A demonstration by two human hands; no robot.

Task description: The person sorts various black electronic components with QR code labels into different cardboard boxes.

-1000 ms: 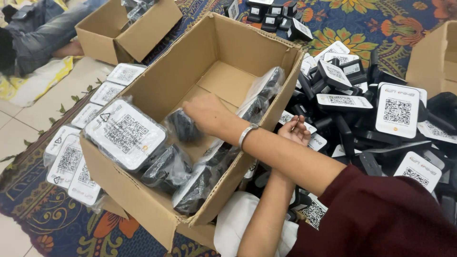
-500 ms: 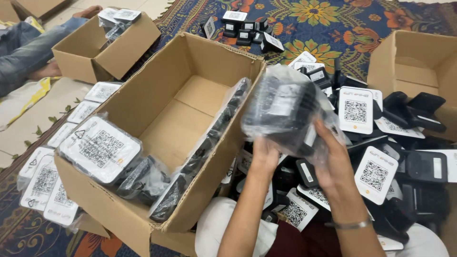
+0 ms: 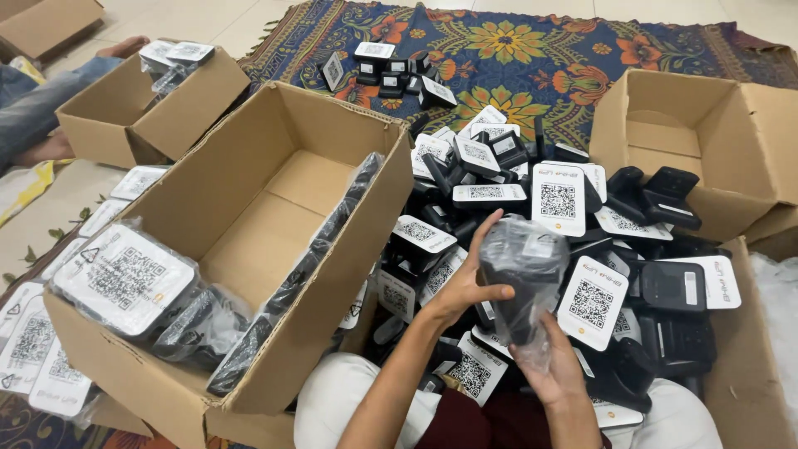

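So from where I'm watching, both hands are on one bagged device (image 3: pixel 522 270), a black gadget wrapped in clear crinkly plastic, held up just above the big pile of devices (image 3: pixel 573 241) in front of the knees. It stands roughly upright, long axis running top to bottom and leaning a bit, with the loose tail of the bag hanging down at the lower end. My left hand (image 3: pixel 465 287) has its grip wrapped around the left side of the bag, fingers curled over it and thumb on the front; my right hand (image 3: pixel 553 370) cups it from below, grip pinching the lower end of the plastic. The pile itself is a mess of black blocks and white rounded-rectangle cards with square black code patterns and a small orange dot, facing every which way. Just left of the hands sits a large open cardboard box (image 3: pixel 249 208), brown, with a row of bagged devices standing on edge along its right wall and a few more at the near corner, one showing a white label card (image 3: pixel 120 278) face up. More white cards in bags lie on the rug (image 3: pixel 515 41) outside its left side. A smaller box (image 3: pixel 141 108) sits behind it, another empty box (image 3: pixel 690 150) off to the right, and a little cluster of black devices (image 3: pixel 386 71) rests on the flowery rug further back.
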